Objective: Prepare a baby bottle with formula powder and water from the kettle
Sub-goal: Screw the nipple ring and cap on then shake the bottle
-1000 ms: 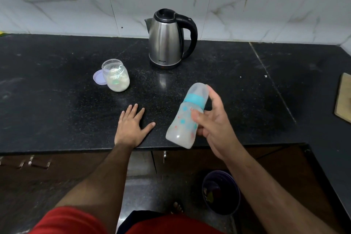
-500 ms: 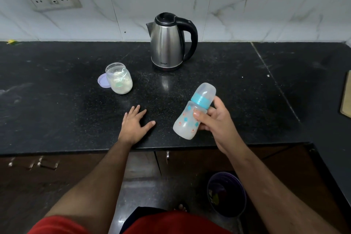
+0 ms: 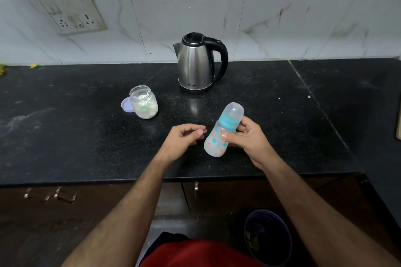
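Note:
My right hand [image 3: 249, 138] grips a frosted baby bottle [image 3: 221, 132] with a blue collar and clear cap, tilted with its cap up and to the right, above the black counter [image 3: 65, 136]. Just left of the bottle hovers my left hand [image 3: 182, 138], lifted off the counter, fingers loosely curled and holding nothing. An open glass jar of white formula powder [image 3: 144, 105] stands at the centre left, with something pale green inside. Its lilac lid [image 3: 127, 105] lies flat against the jar's left side. A steel kettle [image 3: 198, 64] with a black handle stands at the back, lid closed.
A wall socket plate [image 3: 69, 12] sits on the tiled wall at the upper left. Something wooden [image 3: 398, 123] shows at the right edge. Below the counter are cabinet doors and a dark bin [image 3: 268, 236] on the floor at the right.
My left hand has lifted off the counter and moved right, toward the bottle, curling its fingers. The right hand has carried the bottle further over the counter and brought it more upright.

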### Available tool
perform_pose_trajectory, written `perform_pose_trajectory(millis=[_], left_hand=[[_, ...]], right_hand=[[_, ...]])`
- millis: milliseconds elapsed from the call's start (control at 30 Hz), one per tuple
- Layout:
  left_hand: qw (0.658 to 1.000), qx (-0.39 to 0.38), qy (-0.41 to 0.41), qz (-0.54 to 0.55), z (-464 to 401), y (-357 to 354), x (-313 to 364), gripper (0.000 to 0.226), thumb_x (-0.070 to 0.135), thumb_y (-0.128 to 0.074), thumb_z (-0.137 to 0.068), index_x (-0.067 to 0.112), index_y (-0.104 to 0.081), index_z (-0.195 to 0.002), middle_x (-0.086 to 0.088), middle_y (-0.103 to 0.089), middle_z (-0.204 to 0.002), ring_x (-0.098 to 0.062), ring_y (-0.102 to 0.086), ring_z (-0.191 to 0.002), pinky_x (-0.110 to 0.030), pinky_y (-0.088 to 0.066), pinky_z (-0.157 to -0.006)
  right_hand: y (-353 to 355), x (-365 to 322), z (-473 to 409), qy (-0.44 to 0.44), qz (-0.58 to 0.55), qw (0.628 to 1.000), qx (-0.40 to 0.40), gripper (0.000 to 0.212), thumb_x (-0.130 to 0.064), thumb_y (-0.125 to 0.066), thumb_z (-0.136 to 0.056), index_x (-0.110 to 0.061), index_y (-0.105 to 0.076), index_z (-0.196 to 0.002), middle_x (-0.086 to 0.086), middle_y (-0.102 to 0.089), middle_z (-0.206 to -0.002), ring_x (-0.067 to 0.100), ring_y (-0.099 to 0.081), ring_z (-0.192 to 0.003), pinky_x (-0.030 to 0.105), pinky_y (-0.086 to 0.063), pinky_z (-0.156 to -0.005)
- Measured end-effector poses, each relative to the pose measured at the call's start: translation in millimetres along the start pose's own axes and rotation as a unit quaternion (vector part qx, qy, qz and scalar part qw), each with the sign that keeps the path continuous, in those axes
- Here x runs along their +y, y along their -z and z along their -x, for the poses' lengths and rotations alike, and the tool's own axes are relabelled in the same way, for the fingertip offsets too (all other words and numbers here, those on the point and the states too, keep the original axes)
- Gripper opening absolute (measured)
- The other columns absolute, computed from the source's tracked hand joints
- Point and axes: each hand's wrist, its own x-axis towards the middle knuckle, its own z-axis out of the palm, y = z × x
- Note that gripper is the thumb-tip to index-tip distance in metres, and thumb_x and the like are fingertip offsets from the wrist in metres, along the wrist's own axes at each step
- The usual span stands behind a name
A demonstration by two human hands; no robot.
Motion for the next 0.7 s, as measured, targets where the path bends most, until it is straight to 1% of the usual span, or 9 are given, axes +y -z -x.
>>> perform_pose_trajectory(millis=[67, 133, 200, 267, 367, 467, 567, 700], left_hand=[[1.000, -0.004, -0.007, 0.002, -2, -3, 4, 0.021, 0.016, -0.060, -0.097, 0.019, -0.071, -0.114, 0.003, -0.075, -0.111, -0.014, -0.070, -0.104, -0.032, -0.056, -0.088], [1.000, -0.013, -0.011, 0.002, -3, -5, 7, 0.022, 0.016, -0.060, -0.097, 0.019, -0.070, -0.116, 0.004, -0.075, -0.111, -0.014, -0.070, -0.104, -0.031, -0.056, -0.087], [1.000, -0.024, -0.012, -0.003, -5, -6, 7, 0.023, 0.017, -0.061, -0.096, 0.019, -0.070, -0.117, 0.004, -0.075, -0.111, -0.012, -0.069, -0.105, -0.028, -0.057, -0.085], [0.999, -0.030, -0.010, -0.007, -7, -6, 5, 0.026, 0.016, -0.063, -0.095, 0.016, -0.069, -0.120, 0.002, -0.075, -0.112, -0.009, -0.069, -0.104, -0.023, -0.055, -0.081], [0.999, -0.036, -0.007, -0.013, -13, -3, 0, 0.028, 0.014, -0.064, -0.094, 0.010, -0.068, -0.122, -0.002, -0.073, -0.115, -0.009, -0.069, -0.103, -0.020, -0.055, -0.078], [0.999, -0.042, 0.000, -0.015, -24, 3, -5, 0.026, 0.014, -0.064, -0.094, 0.011, -0.070, -0.120, 0.002, -0.073, -0.115, -0.007, -0.069, -0.101, -0.019, -0.055, -0.078], [0.999, -0.042, 0.014, -0.015, -41, 9, -9, 0.024, 0.015, -0.064, -0.095, 0.016, -0.071, -0.118, 0.005, -0.074, -0.111, -0.002, -0.068, -0.095, -0.018, -0.054, -0.075], [0.998, -0.040, 0.034, -0.031, -76, 21, -8, 0.024, 0.013, -0.065, -0.094, 0.018, -0.070, -0.117, 0.007, -0.075, -0.106, 0.003, -0.067, -0.090, -0.016, -0.052, -0.070]], right_hand=[[2, 2, -3, -0.001, -0.001, 1.000, -0.004, 0.051, 0.002, -0.074, -0.081, -0.016, -0.059, -0.126, 0.002, -0.070, -0.120, 0.014, -0.070, -0.107, 0.027, -0.059, -0.082], [5, 6, -8, -0.005, 0.000, 1.000, -0.010, 0.052, 0.002, -0.075, -0.081, -0.016, -0.058, -0.127, 0.003, -0.070, -0.121, 0.015, -0.071, -0.107, 0.030, -0.060, -0.083], [6, 9, -12, -0.009, 0.008, 1.000, -0.020, 0.054, 0.000, -0.076, -0.081, -0.015, -0.057, -0.129, 0.003, -0.070, -0.122, 0.017, -0.071, -0.108, 0.035, -0.059, -0.087], [5, 13, -17, -0.011, 0.013, 0.999, -0.027, 0.055, -0.001, -0.076, -0.081, -0.014, -0.057, -0.130, 0.004, -0.070, -0.122, 0.019, -0.071, -0.108, 0.037, -0.059, -0.087], [3, 16, -26, -0.016, 0.021, 0.999, -0.034, 0.053, -0.001, -0.077, -0.081, -0.016, -0.058, -0.129, 0.003, -0.070, -0.121, 0.017, -0.071, -0.106, 0.035, -0.061, -0.084], [0, 20, -42, -0.023, 0.034, 0.999, -0.034, 0.054, -0.001, -0.078, -0.080, -0.015, -0.058, -0.128, 0.003, -0.071, -0.119, 0.017, -0.072, -0.106, 0.035, -0.060, -0.085], [-4, 22, -64, -0.019, 0.051, 0.998, -0.023, 0.054, 0.002, -0.079, -0.078, -0.014, -0.060, -0.126, 0.004, -0.072, -0.117, 0.018, -0.072, -0.104, 0.034, -0.059, -0.087], [-8, 20, -103, -0.003, 0.104, 0.995, -0.002, 0.052, 0.002, -0.082, -0.074, -0.015, -0.064, -0.119, 0.002, -0.073, -0.111, 0.014, -0.072, -0.099, 0.026, -0.057, -0.085]])
